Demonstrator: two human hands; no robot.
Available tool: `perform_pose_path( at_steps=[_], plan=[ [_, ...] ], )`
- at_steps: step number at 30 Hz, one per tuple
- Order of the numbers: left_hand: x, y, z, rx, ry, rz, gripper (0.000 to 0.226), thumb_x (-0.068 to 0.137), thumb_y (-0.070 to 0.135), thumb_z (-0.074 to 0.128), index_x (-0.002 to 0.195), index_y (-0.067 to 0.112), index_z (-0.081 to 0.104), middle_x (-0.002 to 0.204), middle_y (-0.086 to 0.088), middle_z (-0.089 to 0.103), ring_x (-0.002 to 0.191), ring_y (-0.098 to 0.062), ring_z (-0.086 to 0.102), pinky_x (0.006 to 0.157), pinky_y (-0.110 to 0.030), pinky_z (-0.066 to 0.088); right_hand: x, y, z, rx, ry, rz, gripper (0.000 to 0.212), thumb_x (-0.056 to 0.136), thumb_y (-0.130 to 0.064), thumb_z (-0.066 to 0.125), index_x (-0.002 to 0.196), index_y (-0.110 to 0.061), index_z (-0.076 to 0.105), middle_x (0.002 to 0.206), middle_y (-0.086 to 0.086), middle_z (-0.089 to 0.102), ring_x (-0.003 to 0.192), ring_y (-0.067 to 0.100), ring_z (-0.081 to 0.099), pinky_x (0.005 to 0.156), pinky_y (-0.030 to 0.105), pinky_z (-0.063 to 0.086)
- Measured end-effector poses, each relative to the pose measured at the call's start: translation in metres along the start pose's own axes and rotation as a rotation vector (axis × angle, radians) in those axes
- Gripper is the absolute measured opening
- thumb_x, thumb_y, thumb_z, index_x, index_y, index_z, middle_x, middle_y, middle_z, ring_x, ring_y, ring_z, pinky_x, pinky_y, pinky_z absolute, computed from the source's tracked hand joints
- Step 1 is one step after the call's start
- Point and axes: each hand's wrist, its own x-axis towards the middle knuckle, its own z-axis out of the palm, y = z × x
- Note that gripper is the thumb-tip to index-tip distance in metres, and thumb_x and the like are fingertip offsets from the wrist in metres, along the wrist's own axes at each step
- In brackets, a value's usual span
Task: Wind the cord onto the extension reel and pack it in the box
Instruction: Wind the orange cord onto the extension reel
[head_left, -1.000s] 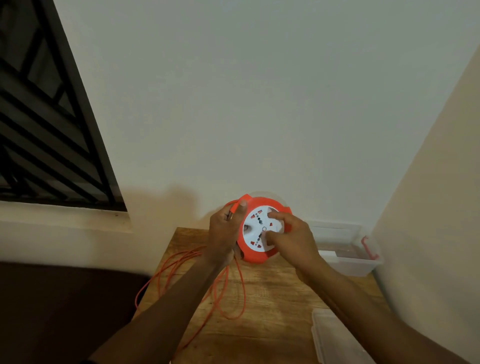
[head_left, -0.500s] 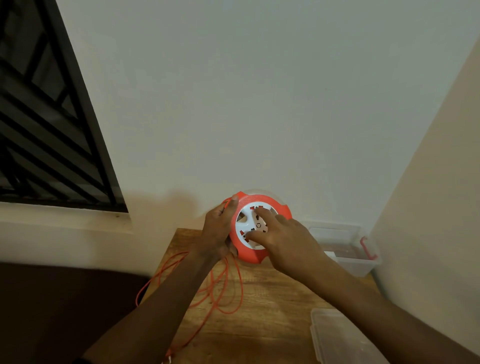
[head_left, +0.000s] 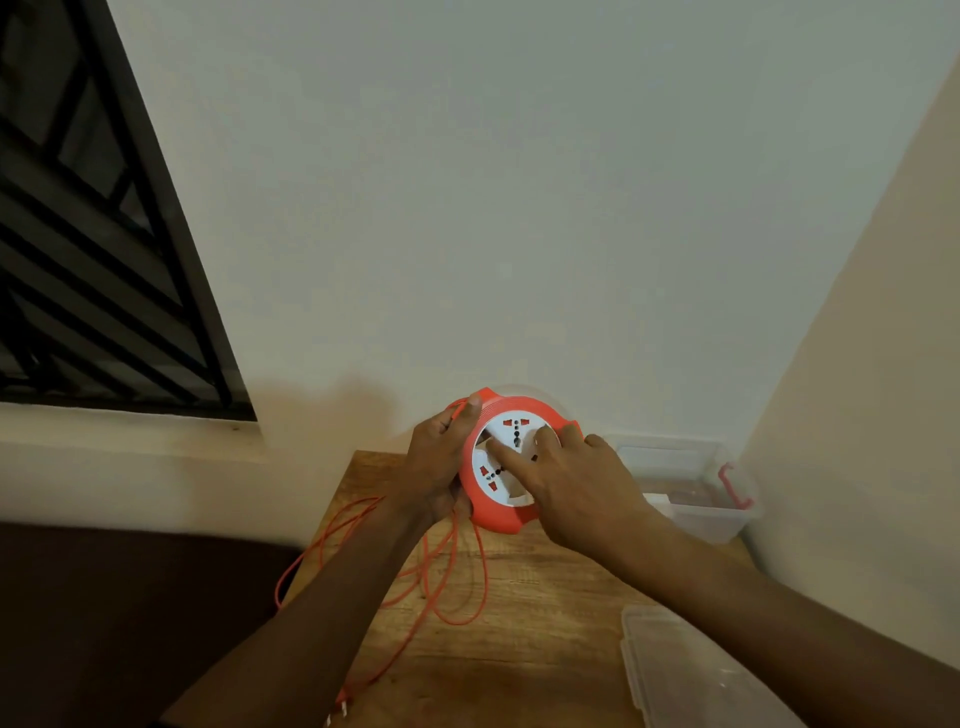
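Observation:
An orange extension reel (head_left: 496, 512) with a white socket face is held up above the far end of the wooden table (head_left: 524, 644). My left hand (head_left: 439, 462) grips its left rim, thumb on the top edge. My right hand (head_left: 576, 488) lies on the white face, with fingers pressed into its recesses. Loose orange cord (head_left: 452, 582) hangs from the reel's left side and lies in loops on the table, trailing off the left edge. A clear plastic box (head_left: 696, 499) with a red latch stands at the far right corner.
A clear plastic lid (head_left: 696, 675) lies on the table at the near right. White walls close in behind and on the right. A dark barred window (head_left: 88, 249) is at the left, with a dark surface below it.
The white socket face has turned under my right hand's fingers. The cord loops on the table have shifted. My left hand keeps its grip on the rim.

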Motion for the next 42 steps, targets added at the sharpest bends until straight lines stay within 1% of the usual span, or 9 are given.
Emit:
perform_pose_path(
  at_steps=[3,11,15,19,24,27,32,37,42],
  plan=[
    [0.0,0.0,0.0,-0.002,-0.003,0.012,0.032,0.085,0.058,0.064,0.094,0.032,0.079,0.095,-0.002,0.083,0.081,-0.027,0.081,0.059,-0.033,0.063,0.003,0.002,0.0,0.021,0.0,0.012,0.088,0.079,-0.027,0.072,0.146,-0.031,0.014,0.122,0.021,0.055,0.106,0.038,0.055,0.082,0.045,0.05],
    [-0.011,0.0,0.008,-0.059,0.008,0.026,0.029,0.093,0.053,0.062,0.089,0.03,0.08,0.093,-0.003,0.083,0.08,-0.025,0.081,0.06,-0.03,0.063,0.013,-0.001,-0.005,-0.077,0.108,0.019,0.069,0.075,-0.039,0.075,0.136,-0.025,0.045,0.098,0.013,0.072,0.082,0.035,0.067,0.081,0.046,0.049],
    [-0.014,0.006,0.019,-0.054,0.057,0.165,0.024,0.097,0.045,0.063,0.085,0.035,0.081,0.09,0.0,0.083,0.082,-0.02,0.08,0.066,-0.033,0.066,0.016,0.0,-0.005,0.38,0.247,0.416,0.062,0.076,-0.064,0.06,0.12,-0.021,0.05,0.081,-0.003,0.068,0.068,0.023,0.066,0.055,0.028,0.047],
    [-0.018,0.009,0.031,-0.075,0.054,0.24,0.018,0.09,0.053,0.066,0.089,0.042,0.08,0.097,0.0,0.082,0.092,-0.022,0.08,0.076,-0.037,0.067,0.018,-0.004,0.005,0.829,0.267,0.666,0.069,0.08,-0.068,0.054,0.125,-0.017,0.041,0.101,0.0,0.066,0.081,0.02,0.066,0.049,0.019,0.036],
    [-0.017,0.005,0.026,-0.127,0.055,0.159,0.036,0.089,0.052,0.068,0.102,0.02,0.078,0.1,-0.015,0.081,0.091,-0.032,0.079,0.079,-0.049,0.065,0.008,0.007,0.0,0.367,0.304,0.468,0.053,0.085,-0.063,0.052,0.106,-0.015,0.057,0.088,0.001,0.07,0.067,0.023,0.065,0.056,0.03,0.044],
    [-0.013,0.006,0.023,-0.146,0.095,0.118,0.027,0.095,0.046,0.067,0.094,0.023,0.08,0.095,-0.014,0.081,0.083,-0.028,0.08,0.066,-0.041,0.066,0.003,0.014,-0.005,0.238,0.309,0.195,0.035,0.085,-0.039,0.062,0.115,-0.021,0.056,0.106,0.008,0.064,0.074,0.028,0.064,0.059,0.035,0.048],
    [-0.01,0.009,0.013,-0.119,0.05,0.076,0.027,0.094,0.05,0.065,0.1,0.027,0.077,0.097,-0.005,0.083,0.084,-0.028,0.081,0.06,-0.033,0.064,-0.004,0.012,-0.004,0.094,0.09,0.081,0.072,0.082,-0.019,0.062,0.141,-0.045,0.03,0.133,0.02,0.047,0.074,0.032,0.062,0.053,0.03,0.041],
    [-0.014,0.003,0.014,-0.113,-0.009,0.066,0.027,0.088,0.051,0.069,0.098,0.028,0.08,0.101,-0.008,0.082,0.088,-0.03,0.08,0.063,-0.034,0.064,0.001,0.015,-0.003,0.003,0.102,-0.077,0.074,0.078,-0.028,0.072,0.14,-0.038,0.034,0.102,0.012,0.063,0.074,0.029,0.065,0.055,0.032,0.045],
    [-0.012,0.006,0.016,-0.105,0.016,0.117,0.024,0.097,0.04,0.067,0.105,0.02,0.079,0.104,-0.01,0.081,0.094,-0.027,0.079,0.075,-0.038,0.066,0.011,0.001,-0.004,0.235,0.214,0.313,0.06,0.087,-0.062,0.046,0.133,-0.023,0.047,0.087,0.001,0.073,0.069,0.024,0.068,0.052,0.028,0.043]
  ],
)
